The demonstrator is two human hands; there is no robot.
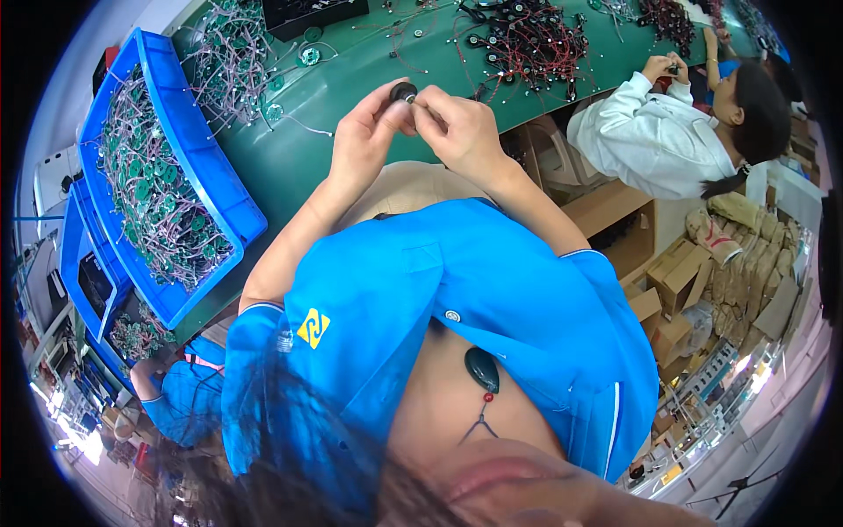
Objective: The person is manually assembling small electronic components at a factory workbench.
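Note:
Between my hands, above the green table's near edge, is a small round black part (403,91) with a lighter spot at its lower edge. My left hand (364,132) grips it between thumb and fingers. The fingertips of my right hand (465,132) are pinched together against the part's right side. Whether they hold something small, such as a wire, is hidden by the fingers. To the left, a blue bin (195,132) is full of round green circuit boards with pale wires (162,180). More such boards (235,57) lie in a loose pile on the green table (307,97).
Red and black wired round parts (527,44) lie heaped at the far right of the table, near a black box (312,13). A co-worker in a white top (650,136) sits to the right. Cardboard boxes (680,277) stand behind; another blue bin (83,255) is at left.

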